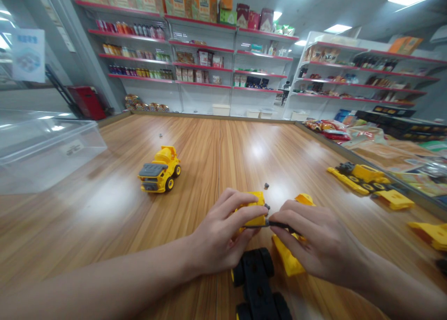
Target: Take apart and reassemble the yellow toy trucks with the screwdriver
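Note:
My left hand (220, 229) grips a yellow toy truck part (256, 220) just above the table. In my right hand (316, 234) is a slim black screwdriver (279, 224), mostly hidden by the fingers, its tip meeting the right side of the yellow part. A small grey piece (267, 207) shows at the part's edge. Below my hands lies a black toy chassis (257, 282) with thick wheels. Beneath my right hand rests a yellow plastic piece (288, 257), partly covered. One small grey piece (267, 186) sits on the table beyond my hands.
A yellow toy mixer truck (160, 170) stands left of centre. Toward the right edge lie yellow vehicle parts (370, 174) and loose yellow pieces (394, 199). A clear plastic bin (45, 147) is at the left. Packaged goods (384, 147) border the table's right side, and stocked shelves (202, 68) stand behind.

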Action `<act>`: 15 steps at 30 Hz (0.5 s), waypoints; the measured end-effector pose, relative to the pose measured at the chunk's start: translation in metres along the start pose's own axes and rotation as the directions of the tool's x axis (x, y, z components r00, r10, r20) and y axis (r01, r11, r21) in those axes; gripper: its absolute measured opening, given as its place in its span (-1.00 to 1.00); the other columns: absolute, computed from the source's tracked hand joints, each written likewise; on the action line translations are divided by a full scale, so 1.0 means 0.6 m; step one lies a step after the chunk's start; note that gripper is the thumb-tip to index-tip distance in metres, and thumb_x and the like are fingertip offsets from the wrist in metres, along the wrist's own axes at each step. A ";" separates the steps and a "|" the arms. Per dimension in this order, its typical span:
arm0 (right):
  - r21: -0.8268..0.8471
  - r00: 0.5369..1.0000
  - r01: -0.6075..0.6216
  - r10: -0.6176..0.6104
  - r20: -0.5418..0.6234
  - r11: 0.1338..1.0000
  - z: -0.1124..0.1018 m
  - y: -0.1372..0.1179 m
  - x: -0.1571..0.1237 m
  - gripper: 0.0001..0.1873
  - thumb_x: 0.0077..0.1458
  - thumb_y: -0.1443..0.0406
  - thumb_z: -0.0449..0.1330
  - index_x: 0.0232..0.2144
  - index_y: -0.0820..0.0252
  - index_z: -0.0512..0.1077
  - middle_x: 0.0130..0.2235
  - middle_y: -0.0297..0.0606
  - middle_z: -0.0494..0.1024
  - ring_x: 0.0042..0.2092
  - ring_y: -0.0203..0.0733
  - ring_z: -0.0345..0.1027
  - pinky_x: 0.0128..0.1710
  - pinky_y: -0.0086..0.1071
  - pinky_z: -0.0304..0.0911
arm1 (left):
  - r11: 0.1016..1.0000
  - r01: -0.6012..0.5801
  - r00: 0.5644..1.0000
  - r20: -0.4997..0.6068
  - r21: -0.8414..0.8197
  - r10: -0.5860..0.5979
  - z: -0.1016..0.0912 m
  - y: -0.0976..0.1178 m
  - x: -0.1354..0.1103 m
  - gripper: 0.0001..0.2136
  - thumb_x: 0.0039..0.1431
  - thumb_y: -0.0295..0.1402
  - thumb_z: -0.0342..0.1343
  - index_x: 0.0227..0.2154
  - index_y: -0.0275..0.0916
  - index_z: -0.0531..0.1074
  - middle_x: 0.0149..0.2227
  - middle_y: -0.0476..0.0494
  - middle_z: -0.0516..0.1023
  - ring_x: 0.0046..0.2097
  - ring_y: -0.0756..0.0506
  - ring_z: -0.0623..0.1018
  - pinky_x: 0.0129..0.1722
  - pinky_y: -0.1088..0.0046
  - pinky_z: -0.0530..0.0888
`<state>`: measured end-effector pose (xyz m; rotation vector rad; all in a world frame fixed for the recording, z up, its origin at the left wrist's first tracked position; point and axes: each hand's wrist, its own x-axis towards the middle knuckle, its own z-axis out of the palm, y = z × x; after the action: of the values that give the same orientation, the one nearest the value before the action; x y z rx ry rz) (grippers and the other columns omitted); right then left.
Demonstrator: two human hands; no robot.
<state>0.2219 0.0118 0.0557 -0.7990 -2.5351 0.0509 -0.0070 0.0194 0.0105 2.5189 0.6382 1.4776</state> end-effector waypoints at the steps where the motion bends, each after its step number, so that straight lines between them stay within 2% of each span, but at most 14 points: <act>1: -0.006 1.000 0.011 -0.011 -0.004 1.000 0.000 -0.001 0.000 -0.88 0.25 0.40 0.07 -0.24 0.18 0.40 -0.33 -0.25 0.42 -0.34 -0.20 0.28 -0.35 -0.32 0.14 | 1.000 -0.002 1.000 -0.001 0.000 0.002 0.000 0.000 0.000 -0.58 0.12 -0.59 0.10 0.06 -0.23 0.35 -0.01 -0.28 0.44 -0.04 -0.16 0.43 -0.06 0.20 0.43; 7: 0.009 1.000 -0.018 0.018 0.002 1.000 0.001 -0.002 -0.002 -0.88 0.23 0.40 0.09 -0.19 0.19 0.37 -0.32 -0.25 0.43 -0.33 -0.19 0.29 -0.36 -0.30 0.16 | 1.000 -0.006 1.000 -0.006 -0.012 0.006 0.000 0.001 -0.001 -0.57 0.09 -0.61 0.12 0.05 -0.27 0.36 -0.01 -0.28 0.44 -0.04 -0.16 0.43 -0.05 0.20 0.42; 15: -0.053 0.996 0.081 -0.083 -0.043 0.995 0.005 -0.002 -0.003 -0.84 0.25 0.43 0.09 -0.15 0.24 0.42 -0.36 -0.24 0.45 -0.36 -0.19 0.31 -0.39 -0.32 0.16 | 1.000 -0.006 0.999 -0.038 0.012 0.006 0.001 0.003 -0.001 -0.64 0.11 -0.59 0.15 -0.02 -0.21 0.43 0.00 -0.27 0.43 -0.05 -0.16 0.42 -0.06 0.19 0.45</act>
<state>0.2212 0.0099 0.0522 -0.7060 -2.5329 -0.0580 -0.0065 0.0176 0.0103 2.5098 0.6475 1.5313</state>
